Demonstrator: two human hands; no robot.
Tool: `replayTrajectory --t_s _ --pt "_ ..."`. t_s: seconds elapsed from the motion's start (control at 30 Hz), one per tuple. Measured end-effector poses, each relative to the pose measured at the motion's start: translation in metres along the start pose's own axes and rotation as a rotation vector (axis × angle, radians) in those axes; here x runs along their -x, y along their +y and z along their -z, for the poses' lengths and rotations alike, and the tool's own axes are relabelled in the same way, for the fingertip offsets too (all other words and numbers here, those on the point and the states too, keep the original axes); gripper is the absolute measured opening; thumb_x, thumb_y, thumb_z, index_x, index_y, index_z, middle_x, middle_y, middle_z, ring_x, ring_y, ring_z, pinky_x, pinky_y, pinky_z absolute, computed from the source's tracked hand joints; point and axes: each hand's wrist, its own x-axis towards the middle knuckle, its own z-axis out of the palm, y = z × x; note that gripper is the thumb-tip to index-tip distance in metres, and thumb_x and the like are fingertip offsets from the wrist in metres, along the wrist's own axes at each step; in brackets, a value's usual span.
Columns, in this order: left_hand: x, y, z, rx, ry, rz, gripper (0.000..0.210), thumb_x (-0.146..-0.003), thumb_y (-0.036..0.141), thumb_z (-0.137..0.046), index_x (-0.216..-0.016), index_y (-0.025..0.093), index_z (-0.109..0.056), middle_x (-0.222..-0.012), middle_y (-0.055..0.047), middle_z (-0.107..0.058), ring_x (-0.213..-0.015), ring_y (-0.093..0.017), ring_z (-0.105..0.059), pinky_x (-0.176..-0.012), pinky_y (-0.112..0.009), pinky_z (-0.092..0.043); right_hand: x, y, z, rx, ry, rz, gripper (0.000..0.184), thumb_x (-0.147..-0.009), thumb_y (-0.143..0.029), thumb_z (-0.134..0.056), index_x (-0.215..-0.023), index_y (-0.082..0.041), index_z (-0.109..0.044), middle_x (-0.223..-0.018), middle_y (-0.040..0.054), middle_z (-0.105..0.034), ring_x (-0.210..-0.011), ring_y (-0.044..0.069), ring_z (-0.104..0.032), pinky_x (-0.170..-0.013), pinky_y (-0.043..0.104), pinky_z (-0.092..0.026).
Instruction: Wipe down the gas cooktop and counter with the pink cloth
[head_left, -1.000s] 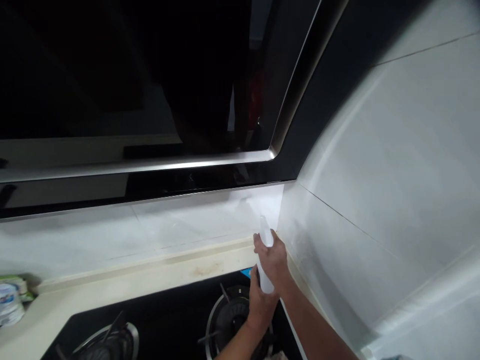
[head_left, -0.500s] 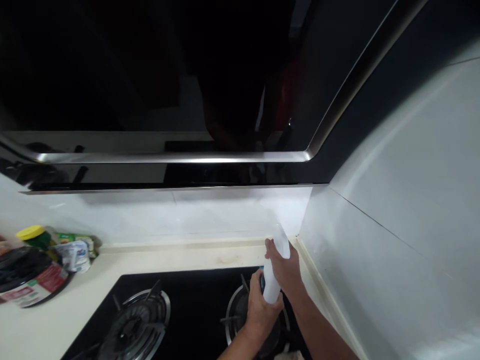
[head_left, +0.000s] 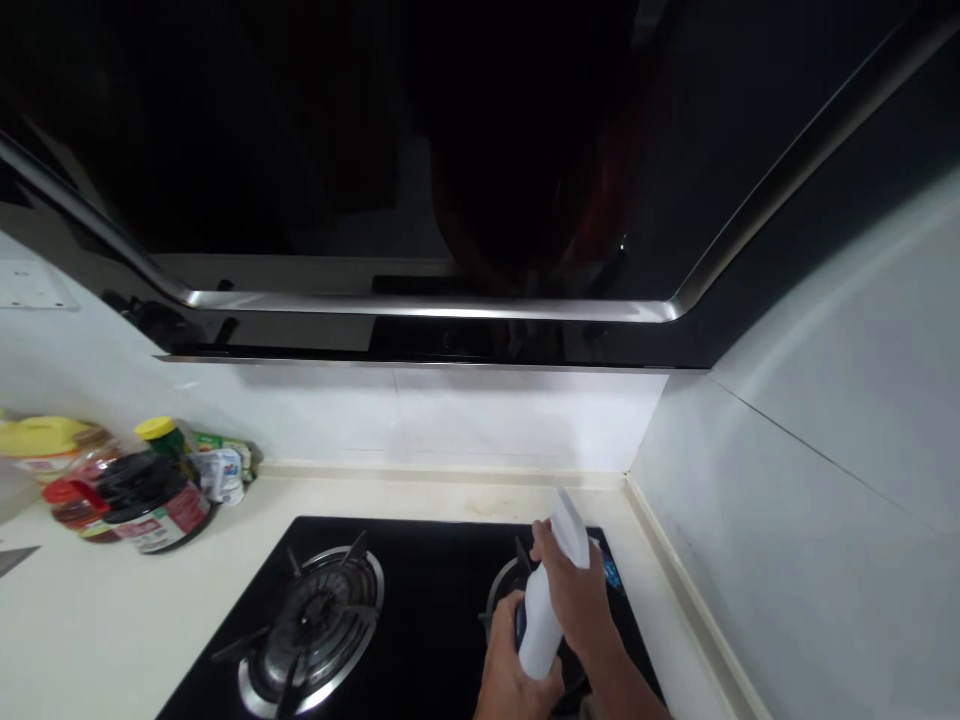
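Note:
A white spray bottle [head_left: 541, 622] is held tilted over the right burner of the black gas hob [head_left: 427, 600]. My left hand [head_left: 514, 665] wraps around its lower part, fingers closed. Higher up, my right hand [head_left: 577, 590] grips the neck just below the white spray head [head_left: 570, 528], which points up and away from me toward the back wall. The trigger is hidden by my fingers. Much of the right burner [head_left: 504, 590] lies behind the bottle and my hands.
Overhead, a black range hood [head_left: 465, 340] spans the view. A left burner [head_left: 315, 620] sits on the hob. Jars [head_left: 154, 500], a yellow-capped bottle [head_left: 159, 432] and packets [head_left: 221, 472] stand at the left on the pale counter [head_left: 97, 610]. A tiled wall [head_left: 847, 430] rises on the right.
The view has turned left, bringing more jars and a wall socket into sight. Both hands and the spray bottle sit lower in the picture, still gripped the same way.

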Motion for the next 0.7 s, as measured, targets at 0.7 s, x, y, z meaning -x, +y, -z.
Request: replayTrajectory --t_s 0.7 --pt "0.019 0.007 0.070 0.075 0.055 -0.067 0.090 -0.038 0.046 -0.097 -0.121 0.027 -0.068 -0.114 -0.013 -0.075 -0.105 -0.039 -0.071 -0.092 -0.047 -0.061 0.074 0.001 -0.059 -0.078 -0.092 0.099 0.052 -0.076 -0.065 -0.081 -0.100 -0.019 -0.073 -0.087 0.0072 -0.074 -0.079 0.026 -0.071 -0.069 0.034 -0.060"
